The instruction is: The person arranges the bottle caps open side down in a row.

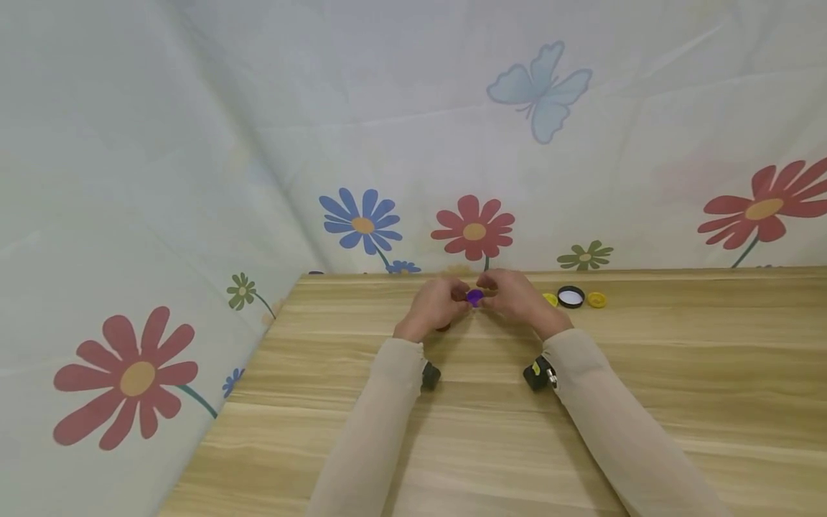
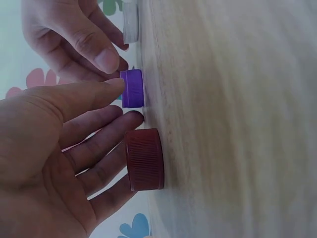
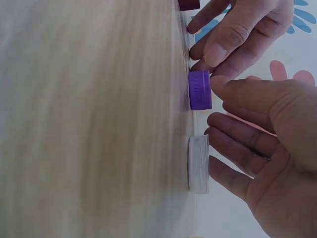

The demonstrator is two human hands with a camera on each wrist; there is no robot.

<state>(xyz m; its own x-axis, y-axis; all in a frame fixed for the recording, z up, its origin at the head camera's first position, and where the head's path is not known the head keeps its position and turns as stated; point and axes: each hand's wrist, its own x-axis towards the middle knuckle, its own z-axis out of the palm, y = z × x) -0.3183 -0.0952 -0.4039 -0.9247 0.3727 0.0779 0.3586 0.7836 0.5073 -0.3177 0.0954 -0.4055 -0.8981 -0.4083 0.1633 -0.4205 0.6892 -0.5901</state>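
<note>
A purple ribbed bottle cap (image 1: 474, 297) stands on the table between my two hands. My left hand (image 1: 439, 305) is at its left side, thumb extended beside the cap (image 2: 132, 89) and the other fingers loosely spread. From the other side my right hand (image 1: 513, 296) reaches in, its thumb by the cap (image 3: 200, 90) and its fingers relaxed. Whether the fingertips touch the cap is hard to tell. A dark red ribbed cap (image 2: 144, 159) sits beside the left fingers. Close to the right fingers is a clear round cap (image 3: 199, 164), hidden in the head view.
Right of my right hand lie a partly covered yellow cap (image 1: 550, 299), a black-rimmed lid with a white inside (image 1: 571, 297) and another yellow ring-like cap (image 1: 597, 300). The wooden table (image 1: 472, 445) ends at a flower-printed cloth (image 1: 413, 143) behind.
</note>
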